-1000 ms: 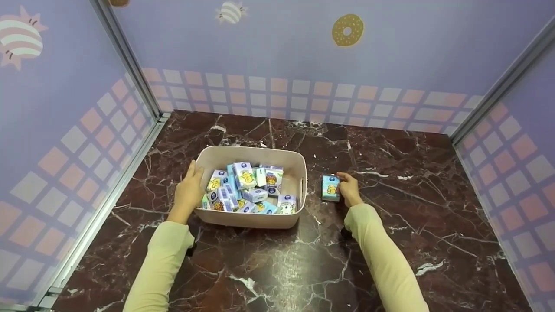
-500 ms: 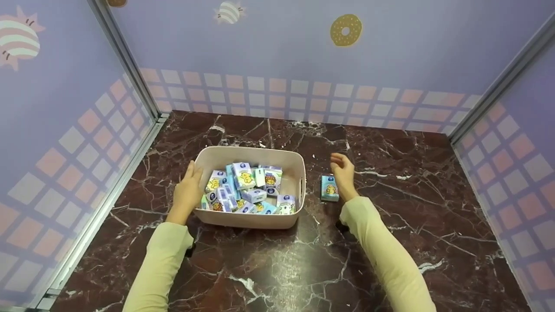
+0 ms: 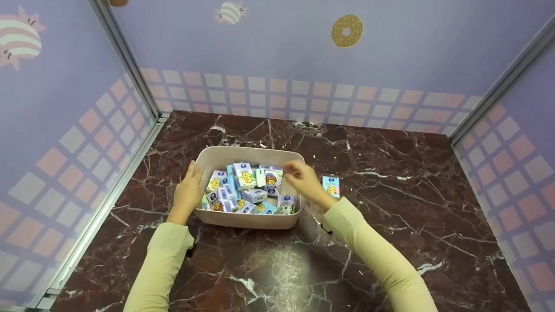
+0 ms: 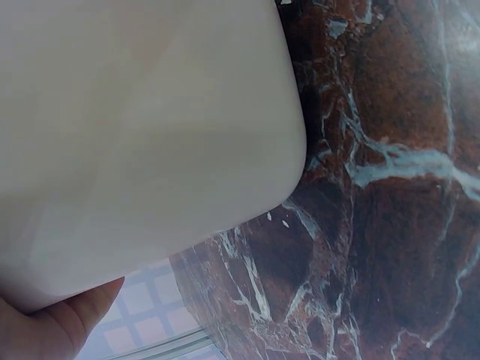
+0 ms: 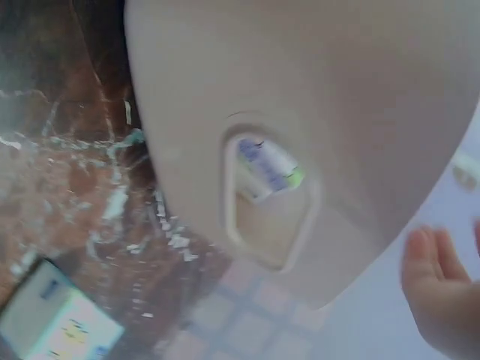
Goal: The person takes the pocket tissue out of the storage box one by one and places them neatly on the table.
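At the left of the frame, a lilac panel [image 3: 69, 52] is printed with striped sweets and pastel squares and is edged by a metal strip [image 3: 97, 214]. Left of centre, the smooth beige bin [image 3: 251, 221], round-cornered and rectangular, is touched at its left side by the left hand [image 3: 187, 193], whose fingers are laid straight and close together. Small, box-shaped packs [image 3: 244, 177] with glossy printed faces are heaped inside at varied tilts. In the right-wrist view, the end wall is seen pierced by a rounded slot [image 5: 228, 191]. Over the bin's right end, the right hand [image 3: 301, 177] is held with fingers loosely bent; nothing is seen gripped. Right of the bin, a light-blue pack [image 3: 331, 186] is laid apart on dark red, white-veined marbled flooring [image 3: 390, 208].
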Demonstrator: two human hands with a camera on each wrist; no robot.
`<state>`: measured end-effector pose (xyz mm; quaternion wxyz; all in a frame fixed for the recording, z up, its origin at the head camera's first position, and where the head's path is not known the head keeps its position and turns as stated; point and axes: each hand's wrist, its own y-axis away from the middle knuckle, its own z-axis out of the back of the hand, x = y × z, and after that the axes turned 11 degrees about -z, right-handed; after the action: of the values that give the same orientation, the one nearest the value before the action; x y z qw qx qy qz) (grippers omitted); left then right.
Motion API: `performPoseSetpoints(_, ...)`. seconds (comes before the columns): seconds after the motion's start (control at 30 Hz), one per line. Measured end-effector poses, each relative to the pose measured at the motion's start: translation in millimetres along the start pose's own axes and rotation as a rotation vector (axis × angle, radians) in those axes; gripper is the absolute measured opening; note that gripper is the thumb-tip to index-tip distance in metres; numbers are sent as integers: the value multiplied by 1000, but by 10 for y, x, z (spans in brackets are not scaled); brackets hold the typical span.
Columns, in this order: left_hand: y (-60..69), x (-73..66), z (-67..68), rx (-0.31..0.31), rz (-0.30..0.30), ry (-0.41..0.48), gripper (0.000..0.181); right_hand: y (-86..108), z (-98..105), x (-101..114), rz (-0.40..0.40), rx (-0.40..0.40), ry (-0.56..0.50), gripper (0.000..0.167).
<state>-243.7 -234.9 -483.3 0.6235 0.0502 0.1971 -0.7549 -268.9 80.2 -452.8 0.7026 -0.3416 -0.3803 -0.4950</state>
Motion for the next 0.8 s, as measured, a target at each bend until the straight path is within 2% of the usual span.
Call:
performPoseSetpoints(0.1,4,-1,2,-4,-4,3,44,24,-80,56,46,166,242,33)
performPoseSetpoints(0.17,5,0,2,-9,-11,2,43,29,-129,80,66,249,402,35)
performPoseSetpoints(0.27,4,2,0,-14,-21,0,44,24,-196,102,81,332,604,38)
performPoseSetpoints(0.33,3,4,0,-18,-22,-2,44,19,-235,106,64,366,704,38)
performPoseSetpoints(0.6,3,-8,11,-6,-13,0,48,-11,-384,-13,17,377,940,33)
performPoseSetpoints(0.7,5,-12,10,0,-9,2,47,-36,-430,-44,-72,425,1002,32)
performPoseSetpoints(0.8,4,-19,7,1,-5,2,46,-69,-455,-47,-195,501,1015,39)
